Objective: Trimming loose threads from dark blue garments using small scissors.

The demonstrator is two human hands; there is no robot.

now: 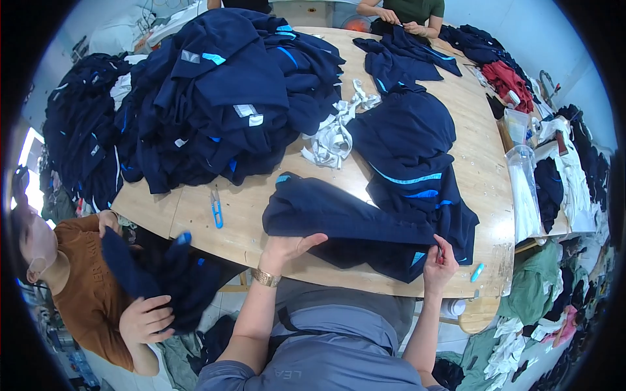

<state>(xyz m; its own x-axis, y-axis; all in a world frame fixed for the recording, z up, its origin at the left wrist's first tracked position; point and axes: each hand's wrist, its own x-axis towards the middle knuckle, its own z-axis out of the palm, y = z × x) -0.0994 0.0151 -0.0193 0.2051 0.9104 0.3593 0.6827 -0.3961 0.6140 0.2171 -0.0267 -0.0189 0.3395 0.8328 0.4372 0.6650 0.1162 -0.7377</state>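
I see my left hand (287, 247) resting open, fingers spread, on the near edge of a folded navy garment (352, 221) that lies across the front of the wooden counter (248, 215). My right hand (440, 264) is closed in a pinch on the garment's lower right corner, where a small light-blue patch shows; something small and reddish sits between the fingertips, but I cannot tell what it is. The garment carries light-blue stripes on its right side and overlaps a second rumpled navy piece (404, 133) behind it.

To the left of my left hand, a pair of blue-handled snips (216, 208) lies on bare wood, well apart from the garment. A tangle of white strips (336, 133) sits near the counter's middle, between the garment and a big heap of navy clothes (222, 98) on the far left. A small light-blue marker (477, 272) lies just right of my right hand, near the counter's edge.

At my lower left, a person in a brown top (85, 287) holds a dark garment. At the far end, another person's hands (401, 19) work on navy cloth.
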